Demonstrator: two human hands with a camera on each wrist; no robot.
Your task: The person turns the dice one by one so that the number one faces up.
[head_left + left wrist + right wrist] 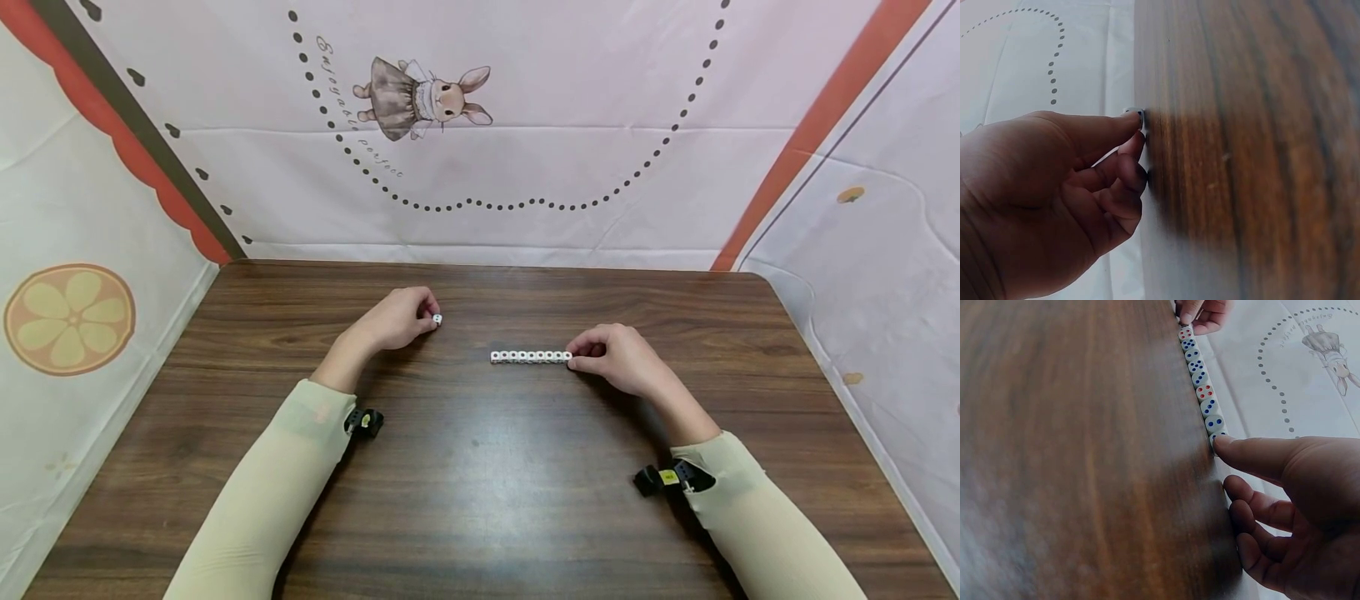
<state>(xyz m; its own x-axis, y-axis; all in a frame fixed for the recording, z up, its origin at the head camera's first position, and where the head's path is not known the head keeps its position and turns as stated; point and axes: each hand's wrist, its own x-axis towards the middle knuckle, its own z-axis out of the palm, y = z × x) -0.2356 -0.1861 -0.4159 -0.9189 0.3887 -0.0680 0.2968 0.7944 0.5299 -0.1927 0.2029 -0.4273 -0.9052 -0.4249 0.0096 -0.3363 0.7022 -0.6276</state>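
My left hand (397, 320) pinches a single white die (437, 319) between thumb and index finger, at the table's far left-centre. Only a sliver of this die (1141, 115) shows past the thumb in the left wrist view. To its right and nearer me, several white dice form a straight row (529, 357) on the table. With thumb and fingers, my right hand (624, 360) holds the die at the row's right end. Seen from the right wrist, the thumb lies over that end die (1217, 436); the side faces of the row (1204, 393) show blue or red pips.
The dark wood-grain table (480, 500) ends at a pale printed cloth (570, 92) behind it, with more cloth on both sides. Each wrist wears a small black camera, one on the left wrist (364, 422) and one on the right (667, 478).
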